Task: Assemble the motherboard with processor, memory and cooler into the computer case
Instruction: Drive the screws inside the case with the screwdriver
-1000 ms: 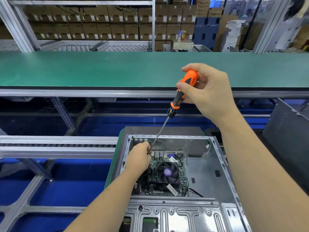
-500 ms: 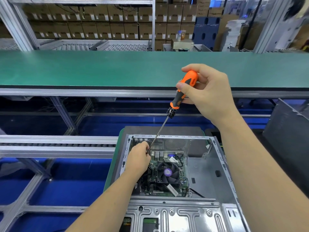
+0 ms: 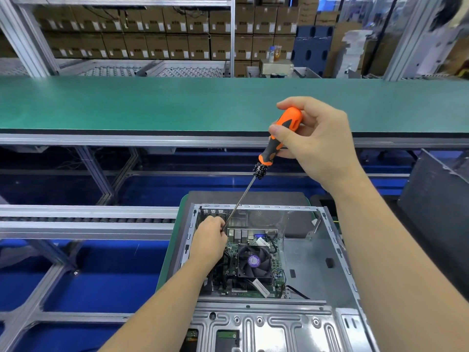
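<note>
An open grey computer case (image 3: 304,255) lies flat below me. Inside it sits the green motherboard (image 3: 276,260) with a black cooler fan (image 3: 253,261) on top. My right hand (image 3: 319,141) grips the orange and black handle of a long screwdriver (image 3: 281,134), held high above the case. Its thin shaft slants down and left to the board's far left corner. There my left hand (image 3: 209,241) pinches the shaft near its tip. The tip and any screw are hidden behind those fingers.
A green conveyor belt (image 3: 152,105) runs across behind the case. Roller rails (image 3: 83,219) and aluminium frame bars stand to the left over a blue floor. A dark grey panel (image 3: 436,207) leans at the right. The case's drive cage (image 3: 266,329) is nearest me. Stacked cardboard boxes fill the background.
</note>
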